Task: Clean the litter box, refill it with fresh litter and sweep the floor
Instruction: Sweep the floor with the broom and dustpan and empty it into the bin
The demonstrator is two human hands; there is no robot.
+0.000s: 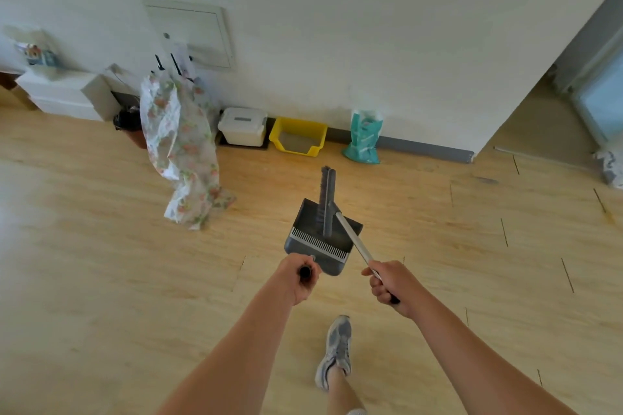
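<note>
My left hand (pixel 301 276) grips the black top of the handle of a dark grey dustpan (pixel 318 239), which hangs over the wooden floor in front of me. My right hand (pixel 387 283) grips the silver handle of a grey broom (pixel 327 202). The broom's head lies across the dustpan's mouth, bristles to the left. By the far wall stands a yellow litter box (pixel 298 135) with grey litter inside. A teal litter bag (pixel 364 136) stands upright to its right.
A white lidded bin (pixel 242 126) sits left of the litter box. A floral cloth (pixel 182 145) hangs from wall hooks down to the floor. White drawers (pixel 64 94) stand at far left. My grey sneaker (pixel 335 350) is below. A doorway opens at right.
</note>
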